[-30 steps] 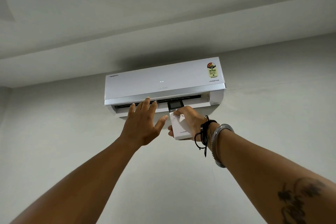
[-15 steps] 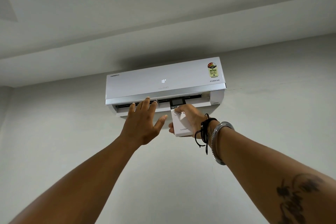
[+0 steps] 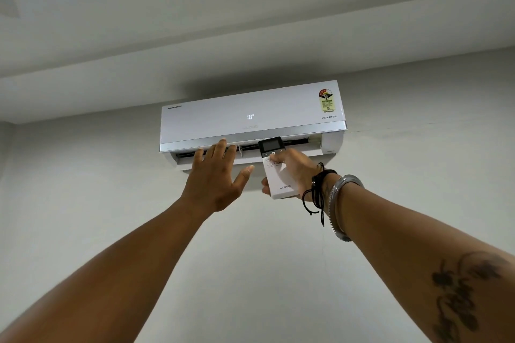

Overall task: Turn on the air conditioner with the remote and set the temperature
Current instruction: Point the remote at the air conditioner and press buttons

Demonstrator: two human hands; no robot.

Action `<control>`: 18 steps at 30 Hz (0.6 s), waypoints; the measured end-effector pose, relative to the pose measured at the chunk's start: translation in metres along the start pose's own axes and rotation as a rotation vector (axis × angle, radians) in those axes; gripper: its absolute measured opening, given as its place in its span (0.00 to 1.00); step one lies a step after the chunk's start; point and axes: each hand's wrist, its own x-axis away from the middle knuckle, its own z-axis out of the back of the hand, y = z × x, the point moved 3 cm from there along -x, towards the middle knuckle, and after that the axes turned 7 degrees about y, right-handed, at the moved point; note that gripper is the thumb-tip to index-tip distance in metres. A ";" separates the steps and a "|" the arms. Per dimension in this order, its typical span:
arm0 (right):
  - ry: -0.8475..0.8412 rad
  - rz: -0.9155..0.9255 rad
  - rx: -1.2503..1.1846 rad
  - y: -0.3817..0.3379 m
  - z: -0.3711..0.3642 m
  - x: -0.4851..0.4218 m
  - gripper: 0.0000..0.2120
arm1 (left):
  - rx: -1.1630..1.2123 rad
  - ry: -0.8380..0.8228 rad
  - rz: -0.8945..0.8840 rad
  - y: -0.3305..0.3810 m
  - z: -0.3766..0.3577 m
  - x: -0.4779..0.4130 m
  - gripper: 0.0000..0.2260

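Note:
A white wall-mounted air conditioner (image 3: 278,108) hangs high on the wall, its front display lit and reading 18. My right hand (image 3: 295,172) holds a white remote (image 3: 280,179) with a dark screen at its top, pointed up at the unit. The thumb rests on the buttons just below the screen. My left hand (image 3: 216,175) is raised with fingers spread, palm toward the vent under the unit, holding nothing. Its fingertips overlap the louvre; whether they touch it I cannot tell.
A pale grey wall (image 3: 418,175) stretches around the unit and a ceiling beam (image 3: 250,44) runs just above it. My right wrist wears a metal bangle (image 3: 338,203) and black threads.
The display on the air conditioner went from two small dots to reading 18. My right hand has shifted the remote slightly upward; the left hand has stayed in place.

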 end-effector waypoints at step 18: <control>-0.051 -0.031 -0.027 0.013 -0.003 -0.007 0.10 | -0.007 -0.011 0.004 -0.008 -0.006 0.005 0.31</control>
